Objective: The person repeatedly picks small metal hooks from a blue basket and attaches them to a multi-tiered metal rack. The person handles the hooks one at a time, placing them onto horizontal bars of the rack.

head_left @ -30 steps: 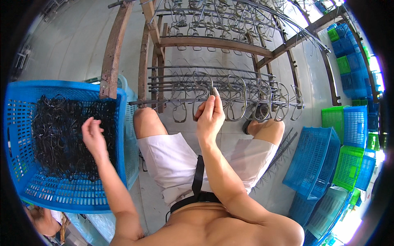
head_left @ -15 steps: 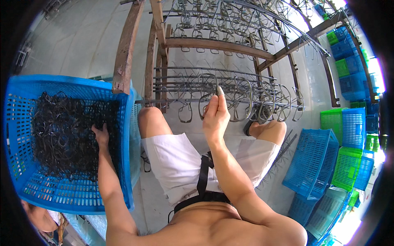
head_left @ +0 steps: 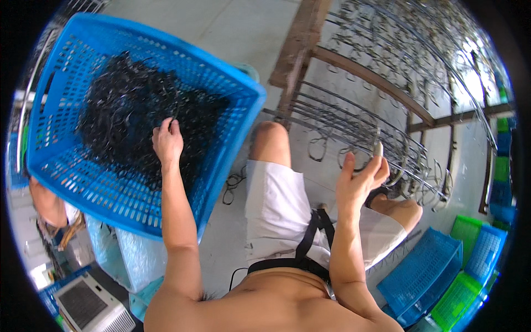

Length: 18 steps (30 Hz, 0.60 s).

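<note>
Left hand: your grip pinches a black wire clip from the blue basket | right hand: grip closed on the wire spring frame | basket well stocked, much frame left.

Pale concrete floor in bright daylight, with blue and green crates stacked at right.

Blue basket walls hem the wire clips; the spring frame crowds the right.
</note>
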Tool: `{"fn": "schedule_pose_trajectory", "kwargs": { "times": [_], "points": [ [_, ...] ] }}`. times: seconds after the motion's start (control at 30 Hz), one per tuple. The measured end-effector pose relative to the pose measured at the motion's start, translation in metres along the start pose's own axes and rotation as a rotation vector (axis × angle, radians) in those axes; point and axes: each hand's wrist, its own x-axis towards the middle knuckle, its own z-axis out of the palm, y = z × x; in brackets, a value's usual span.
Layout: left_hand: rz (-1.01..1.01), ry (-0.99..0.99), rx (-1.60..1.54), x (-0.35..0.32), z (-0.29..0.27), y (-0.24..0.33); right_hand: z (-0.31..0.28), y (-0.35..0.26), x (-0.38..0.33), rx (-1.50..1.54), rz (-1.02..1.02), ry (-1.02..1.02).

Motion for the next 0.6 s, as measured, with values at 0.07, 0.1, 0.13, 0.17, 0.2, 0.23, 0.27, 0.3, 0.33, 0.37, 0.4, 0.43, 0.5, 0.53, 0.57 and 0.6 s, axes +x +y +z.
{"fn": "schedule_pose_trajectory", "kwargs": {
  "times": [0.07, 0.1, 0.13, 0.17, 0.2, 0.23, 0.27, 0.3, 0.33, 0.37, 0.4, 0.43, 0.5, 0.53, 0.57, 0.6],
  "points": [
    [-0.02, 0.033, -0.173, -0.006, -0.024, -0.008, -0.002, -0.018, -0.011, 0.204, -0.038, 0.001],
    [-0.024, 0.048, -0.268, -0.009, -0.037, -0.006, -0.002, -0.028, -0.014, 0.309, -0.081, -0.101],
    [-0.145, -0.055, -0.583, -0.017, -0.053, 0.001, -0.002, -0.036, -0.017, 0.411, -0.12, -0.201],
    [-0.257, -0.159, -0.904, -0.027, -0.073, 0.013, -0.002, -0.046, -0.016, 0.579, -0.154, -0.38],
    [-0.366, -0.271, -1.225, -0.038, -0.088, 0.026, 0.004, -0.057, -0.018, 0.689, -0.159, -0.469],
    [-0.385, -0.276, -1.343, -0.05, -0.1, 0.041, 0.008, -0.068, -0.023, 0.872, -0.057, -0.565],
    [-0.407, -0.281, -1.463, -0.064, -0.107, 0.054, 0.01, -0.078, -0.027, 0.991, 0.002, -0.645],
    [-0.432, -0.269, -1.507, -0.076, -0.11, 0.065, 0.015, -0.083, -0.032, 1.0, 0.058, -0.791],
    [-0.447, -0.229, -1.537, -0.087, -0.11, 0.078, 0.017, -0.089, -0.033, 1.056, 0.068, -0.901],
    [-0.437, -0.27, -1.579, -0.099, -0.11, 0.089, 0.022, -0.094, -0.033, 1.133, 0.25, -1.084],
    [-0.43, -0.3, -1.61, -0.111, -0.113, 0.098, 0.028, -0.1, -0.036, 1.213, 0.437, -1.275],
    [-0.396, -0.319, -1.614, -0.123, -0.112, 0.108, 0.037, -0.104, -0.043, 1.332, 0.554, -1.293],
    [-0.328, -0.414, -1.576, -0.142, -0.104, 0.116, 0.039, -0.119, -0.049, 1.595, 0.756, -1.178],
    [-0.273, -0.472, -1.576, -0.153, -0.1, 0.123, 0.042, -0.12, -0.05, 1.548, 0.737, -1.115],
    [-0.166, -0.55, -1.437, -0.157, -0.1, 0.123, 0.048, -0.119, -0.051, 1.5, 0.719, -1.052],
    [-0.056, -0.621, -1.294, -0.161, -0.099, 0.121, 0.051, -0.117, -0.051, 1.456, 0.697, -0.986]
  ]
}}
